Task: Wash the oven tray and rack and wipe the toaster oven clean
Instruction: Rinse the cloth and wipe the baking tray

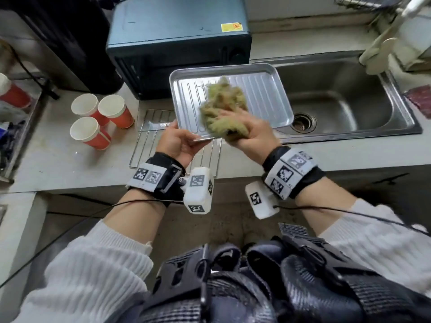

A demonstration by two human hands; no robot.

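Oven tray in left hand (green cloth in right hand).

Table: grey, beneath the left hand.
Rack: lay under that hand.
Cups: three, stood left of it.
Toaster oven: stood beyond it.

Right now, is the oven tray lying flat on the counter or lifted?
Lifted and tilted: the left hand grips the oven tray's near corner above the wire rack, while the right hand holds a cloth on it.
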